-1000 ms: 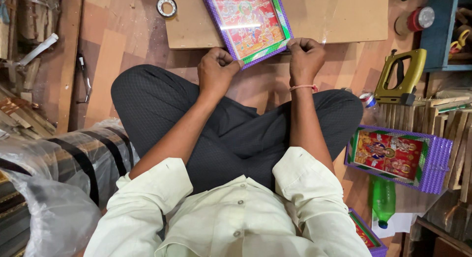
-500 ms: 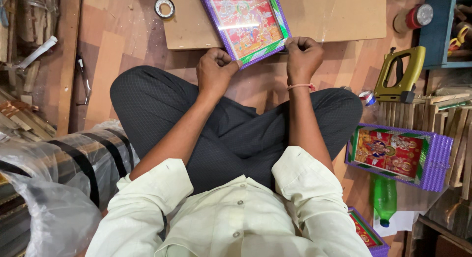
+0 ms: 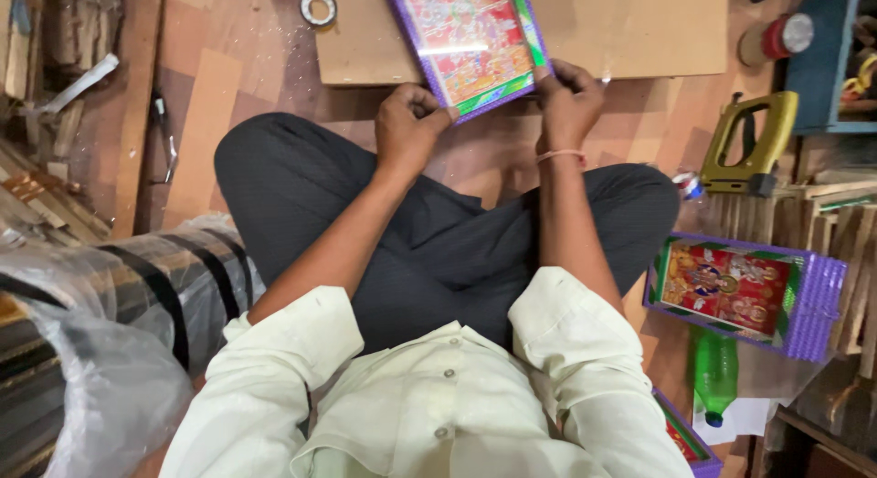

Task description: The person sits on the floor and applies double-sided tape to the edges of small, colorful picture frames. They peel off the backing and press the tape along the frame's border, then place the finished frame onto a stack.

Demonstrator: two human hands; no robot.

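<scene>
I am watching both hands working at the near edge of a purple-framed picture (image 3: 470,41), which is lying tilted on a brown board (image 3: 630,30) on the floor. The left hand (image 3: 408,123) is curled shut around the frame's near left corner, knuckles up. The right hand (image 3: 568,99), with a pale band on its wrist, is closing its fingers over the near right corner. The person is sitting cross-legged in dark trousers and a cream shirt, with the frame lying just beyond the knees.

To the right, a stack of frames (image 3: 740,295) with the same purple edging is resting near the right knee, and a green bottle (image 3: 715,373) is lying just below it. A yellow stapler (image 3: 751,144) is sitting on the floor beyond that stack. A tape roll (image 3: 319,5) is lying at the board's left corner. On the left, a plastic-wrapped bundle (image 3: 100,332) is lying beside the person.
</scene>
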